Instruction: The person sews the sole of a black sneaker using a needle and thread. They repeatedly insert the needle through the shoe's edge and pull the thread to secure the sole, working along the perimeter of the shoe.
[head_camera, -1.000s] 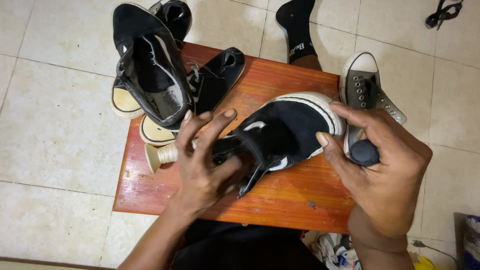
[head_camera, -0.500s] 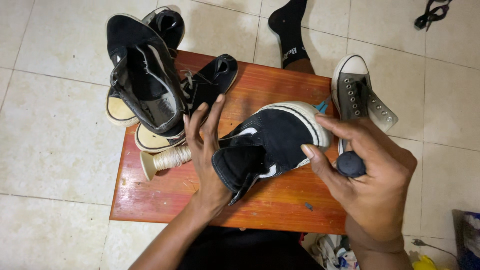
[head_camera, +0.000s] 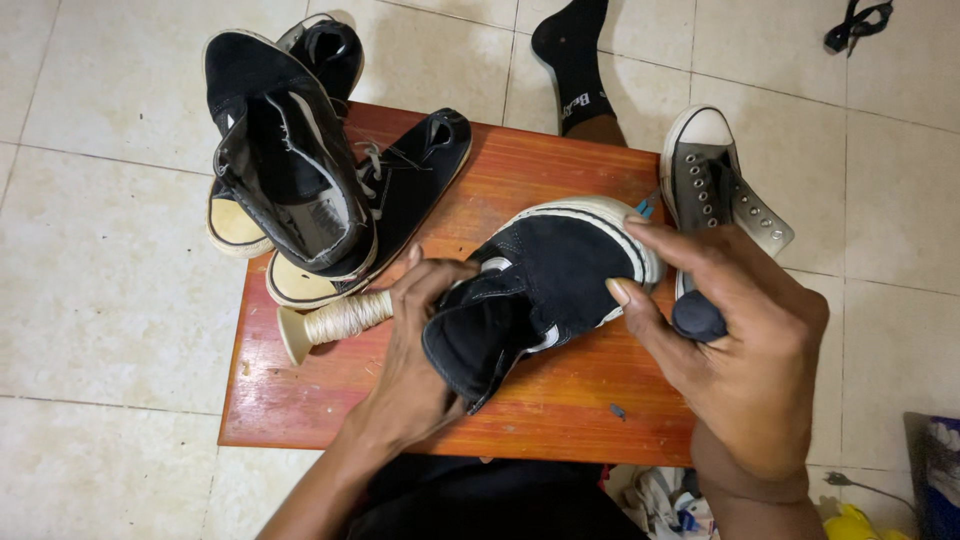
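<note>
A black low shoe with a white sole lies across the wooden table. My left hand grips its heel end from the left, fingers curled on the black fabric. My right hand rests against the toe end, index finger along the white sole rim, and holds a dark rounded tool handle in its palm. A small blue tip shows beside the toe.
A spool of pale thread lies on the table left of my hand. A heap of black sneakers sits at the table's far left corner. A grey sneaker and a black-socked foot are on the tiled floor.
The shoe has turned so its black upper faces up more, and my left hand has slid from on top of the heel to its left side. The view has shifted slightly.
</note>
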